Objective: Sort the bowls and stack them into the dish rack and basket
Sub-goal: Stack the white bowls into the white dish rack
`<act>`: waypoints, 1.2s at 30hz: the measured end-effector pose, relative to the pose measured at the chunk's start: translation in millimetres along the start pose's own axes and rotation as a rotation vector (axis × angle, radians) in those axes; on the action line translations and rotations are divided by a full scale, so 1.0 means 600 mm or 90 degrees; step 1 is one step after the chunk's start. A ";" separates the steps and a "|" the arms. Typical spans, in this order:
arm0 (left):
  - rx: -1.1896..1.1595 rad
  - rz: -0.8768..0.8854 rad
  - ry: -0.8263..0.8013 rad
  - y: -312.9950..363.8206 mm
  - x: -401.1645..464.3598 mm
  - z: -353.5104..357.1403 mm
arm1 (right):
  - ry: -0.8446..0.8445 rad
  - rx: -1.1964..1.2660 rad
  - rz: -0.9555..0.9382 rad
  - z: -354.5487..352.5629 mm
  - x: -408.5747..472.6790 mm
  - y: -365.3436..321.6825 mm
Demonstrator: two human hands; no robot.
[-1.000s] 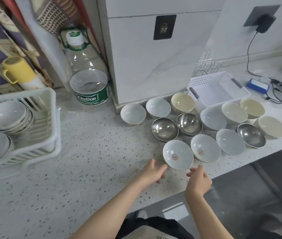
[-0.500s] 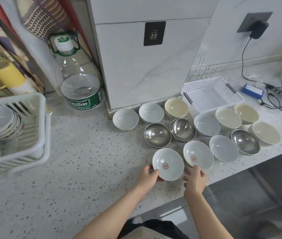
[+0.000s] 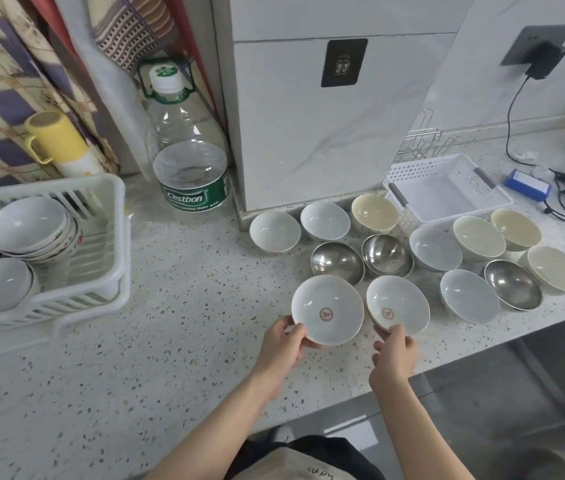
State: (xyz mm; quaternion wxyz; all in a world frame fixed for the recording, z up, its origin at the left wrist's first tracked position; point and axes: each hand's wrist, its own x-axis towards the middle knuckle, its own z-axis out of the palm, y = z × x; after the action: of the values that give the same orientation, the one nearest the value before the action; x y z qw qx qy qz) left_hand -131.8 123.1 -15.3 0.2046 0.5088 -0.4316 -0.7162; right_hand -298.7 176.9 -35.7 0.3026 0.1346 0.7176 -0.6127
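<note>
Both hands are now gripping bowls: left hand (image 3: 283, 344) fingers clamping the crested bowl (image 3: 326, 309), right hand (image 3: 395, 351) pinching its twin (image 3: 397, 304) at three o'clock, likely for stacking.

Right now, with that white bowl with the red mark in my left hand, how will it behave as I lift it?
The white bowl with the red mark looks like glazed ceramic, so probably rigid, breakable and somewhat slippery. The left hand grips only its near rim, so it may tilt. The neighbouring marked bowl, touched by the right hand, sits close; they could clink.
</note>
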 end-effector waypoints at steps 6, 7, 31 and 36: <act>-0.060 0.079 0.040 0.039 -0.058 -0.087 | -0.116 -0.023 -0.024 0.059 -0.096 0.025; -0.069 0.091 0.051 0.046 -0.068 -0.107 | -0.136 -0.025 -0.032 0.074 -0.115 0.029; -0.299 0.302 0.433 0.098 -0.288 -0.675 | -0.609 -0.148 -0.300 0.419 -0.542 0.142; -0.305 0.303 0.498 0.101 -0.286 -0.775 | -0.610 -0.261 -0.333 0.486 -0.588 0.181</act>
State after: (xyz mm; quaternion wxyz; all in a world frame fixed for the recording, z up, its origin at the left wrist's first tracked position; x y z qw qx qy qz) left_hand 348.6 25.2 78.3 0.6190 0.5652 -0.2508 -0.4843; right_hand 116.7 -17.6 69.9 0.4520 -0.4009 0.6139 -0.5080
